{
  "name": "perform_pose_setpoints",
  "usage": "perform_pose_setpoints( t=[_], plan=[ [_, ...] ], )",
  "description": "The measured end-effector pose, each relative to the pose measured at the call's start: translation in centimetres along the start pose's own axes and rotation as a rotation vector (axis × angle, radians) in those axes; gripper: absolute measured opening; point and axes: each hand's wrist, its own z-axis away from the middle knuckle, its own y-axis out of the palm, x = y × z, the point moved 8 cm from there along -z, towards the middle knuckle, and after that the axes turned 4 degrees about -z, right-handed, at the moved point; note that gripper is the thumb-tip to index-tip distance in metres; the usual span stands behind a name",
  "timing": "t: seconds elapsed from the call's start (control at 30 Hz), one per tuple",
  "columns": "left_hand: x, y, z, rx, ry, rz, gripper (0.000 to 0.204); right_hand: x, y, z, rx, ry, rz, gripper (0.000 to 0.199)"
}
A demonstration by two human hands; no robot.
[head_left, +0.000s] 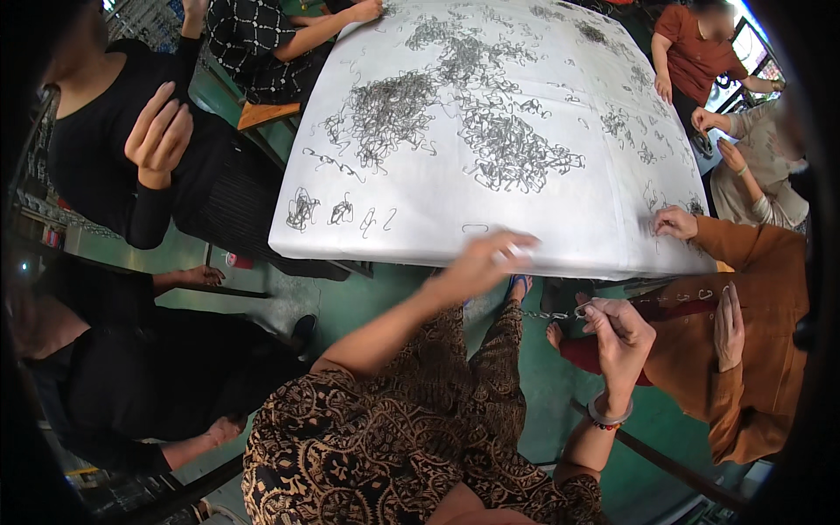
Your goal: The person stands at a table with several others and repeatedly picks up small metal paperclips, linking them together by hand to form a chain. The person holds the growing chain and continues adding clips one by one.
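We're seated at the near edge of a white cloth-covered table that's strewn with small bent grey metal wire links, heaped thickest toward the centre and thinning to a few loose pieces near our edge. Our left hand is stretched out over the near table edge, blurred, fingers curled together at the tips around something small and pale; we can't tell whether it's a link or how firmly it's pinched. Our right hand sits lower, off the table, above our lap, fingers closed in a pinch on the end of a short assembled chain of metal links, which hangs out level to the left of the fingers, below the table edge. A beaded red and silver bracelet sits on that wrist. Our brown and black patterned garment fills the lower frame over a green floor. On the right, a person in an orange-brown long-sleeved top has one hand on the table edge by the loose links. Further right, a person in beige and one in a rust-red shirt stand near the far corner. On the left, a person in black holds a hand raised, well apart from the table.
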Motion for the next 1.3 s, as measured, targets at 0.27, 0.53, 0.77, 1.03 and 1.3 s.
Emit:
perform_pose_setpoints(
  t=[0.27,0.53,0.77,1.03,1.3],
  plan=[
    [14.5,-18.5,-9.9,-0.183,-0.087,-1.036,0.014,-2.4,1.2,-1.3,0.028,-0.001,0.01,0.01],
    [11.0,-14.4,-7.2,-0.178,-0.13,-0.868,0.012,-3.6,0.7,-0.6,-0.039,-0.017,0.017,0.01],
    [-2.6,2.1,0.7,0.148,-0.176,0.435,0.018,-4.7,0.9,2.2,-0.156,0.089,-0.117,0.008],
    [-10.3,6.0,1.9,0.043,0.186,0.111,0.008,-3.6,0.5,4.7,-0.293,0.061,-0.215,0.012],
    [-8.1,5.6,2.1,-0.066,0.147,0.128,0.01,-1.8,1.7,4.0,-0.202,-0.125,0.015,0.019]
  ],
)
